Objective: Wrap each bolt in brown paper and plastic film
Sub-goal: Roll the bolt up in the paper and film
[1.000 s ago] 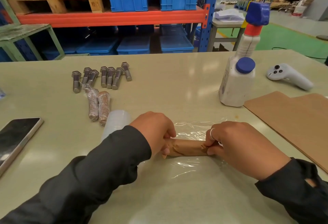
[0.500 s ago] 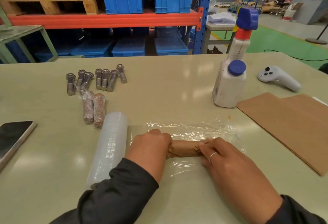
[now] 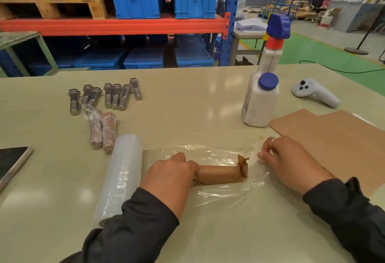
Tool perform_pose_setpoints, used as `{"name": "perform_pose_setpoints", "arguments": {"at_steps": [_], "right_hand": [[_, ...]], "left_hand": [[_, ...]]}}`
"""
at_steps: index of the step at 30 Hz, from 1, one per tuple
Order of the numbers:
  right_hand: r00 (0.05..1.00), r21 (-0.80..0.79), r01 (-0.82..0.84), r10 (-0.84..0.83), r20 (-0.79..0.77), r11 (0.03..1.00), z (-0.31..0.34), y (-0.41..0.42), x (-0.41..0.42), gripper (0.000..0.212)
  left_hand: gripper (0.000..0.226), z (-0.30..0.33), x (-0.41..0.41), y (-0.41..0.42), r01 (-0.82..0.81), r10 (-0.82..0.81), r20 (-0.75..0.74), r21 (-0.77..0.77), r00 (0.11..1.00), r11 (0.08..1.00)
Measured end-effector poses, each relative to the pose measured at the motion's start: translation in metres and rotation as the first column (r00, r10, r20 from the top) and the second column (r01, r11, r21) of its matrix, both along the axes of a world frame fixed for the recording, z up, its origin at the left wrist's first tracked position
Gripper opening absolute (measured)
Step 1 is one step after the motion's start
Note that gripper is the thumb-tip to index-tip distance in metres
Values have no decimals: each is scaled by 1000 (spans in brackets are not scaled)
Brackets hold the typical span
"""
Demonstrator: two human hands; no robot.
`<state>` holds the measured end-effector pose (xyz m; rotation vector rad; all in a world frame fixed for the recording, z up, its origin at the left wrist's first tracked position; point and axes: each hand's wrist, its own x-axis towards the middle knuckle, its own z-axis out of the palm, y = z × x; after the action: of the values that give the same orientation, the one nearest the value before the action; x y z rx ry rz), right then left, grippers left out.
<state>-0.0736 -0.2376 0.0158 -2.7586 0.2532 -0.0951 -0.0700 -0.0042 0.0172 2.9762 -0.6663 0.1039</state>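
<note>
Near the worktop's front edge our left hand point(image 3: 173, 176) gripped the paper-wrapped bolt point(image 3: 220, 174), which lay left to right on the plastic film point(image 3: 225, 192). Our right hand point(image 3: 291, 162), just beyond its twisted end, pinched the film's edge. We counted seven bare bolts point(image 3: 112, 96) and two finished ones point(image 3: 103, 131).

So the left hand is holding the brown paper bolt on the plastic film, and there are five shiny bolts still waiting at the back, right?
Not quite. The head view shows seven bare bolts waiting, not five. The rest holds: the left hand grips the paper-wrapped bolt lying on the plastic film.
</note>
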Motion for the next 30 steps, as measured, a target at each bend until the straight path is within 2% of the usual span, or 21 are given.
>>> {"name": "perform_pose_setpoints", "arguments": {"at_steps": [1, 2, 4, 5, 7, 8, 10, 11, 12, 13, 14, 16, 18, 19, 21, 25, 26, 27, 29, 30], "right_hand": [[999, 131, -2, -2, 32, 991, 2, 1, 1, 16], [999, 327, 2, -16, 41, 945, 7, 5, 2, 16], [1000, 675, -15, 23, -3, 738, 23, 19, -1, 15], [996, 731, -57, 88, -5, 680, 29, 27, -2, 14], [974, 670, -179, 225, 19, 720, 33, 47, -3, 14], [961, 585, -240, 274, 31, 775, 31, 58, -3, 14], [941, 300, -324, 339, 2, 897, 22, 76, -4, 12], [933, 144, -353, 360, -18, 924, 17, 81, -5, 11], [928, 56, -369, 371, -27, 928, 14, 83, -6, 11], [922, 52, -382, 384, -43, 923, 13, 82, -8, 13], [910, 106, -401, 409, -73, 910, 14, 78, -9, 16], [880, 347, -379, 451, -151, 858, 21, 70, -10, 22], [896, 661, -207, 410, -168, 721, 24, 63, -11, 34], [912, 756, -127, 376, -166, 643, 22, 60, -10, 39], [929, 829, -43, 326, -172, 558, 16, 58, -7, 45], [925, 843, -66, 350, -149, 533, 20, 53, -5, 39], [937, 815, -110, 332, -105, 568, 22, 48, -5, 37], [952, 736, -170, 301, -48, 656, 24, 40, -5, 37], [954, 384, -274, 300, -10, 882, 25, 23, -4, 41], [943, 272, -298, 327, -64, 915, 24, 18, -4, 44]], "left_hand": [[42, 0, 0, 0, 3, -3, -3, 2, 1000, 1000], [41, -1, 1, 0, 5, -5, -7, 5, 1000, 1000], [41, -2, 1, 0, 6, -6, -17, 2, 1000, 1000], [41, -2, 2, 1, 2, -3, -22, -8, 1000, 1000], [42, -2, 2, 2, -13, 12, -29, -39, 999, 999], [45, -2, 2, 3, -22, 20, -27, -53, 999, 998], [57, -1, 2, 2, -24, 23, -10, -60, 1000, 998], [63, -1, 1, 1, -13, 13, 0, -50, 1000, 999], [67, -1, 0, -1, 0, 0, 5, -34, 1000, 999], [69, 0, -1, -4, 16, -16, 12, -16, 1000, 1000], [70, 1, -1, -6, 36, -36, 24, 5, 999, 999], [69, 4, -2, -9, 77, -80, 47, 54, 996, 996], [66, 6, -2, -10, 109, -114, 43, 102, 993, 989], [63, 7, -2, -10, 122, -127, 36, 125, 991, 985], [55, 9, -2, -10, 132, -138, 24, 152, 990, 979], [45, 10, -1, -12, 125, -129, 6, 203, 992, 971], [46, 9, -1, -12, 123, -126, 4, 206, 992, 971], [48, 9, 0, -12, 122, -126, 7, 203, 992, 972], [54, 8, 3, -11, 122, -127, 11, 199, 992, 972], [55, 7, 3, -10, 124, -129, 9, 201, 992, 972]]}}
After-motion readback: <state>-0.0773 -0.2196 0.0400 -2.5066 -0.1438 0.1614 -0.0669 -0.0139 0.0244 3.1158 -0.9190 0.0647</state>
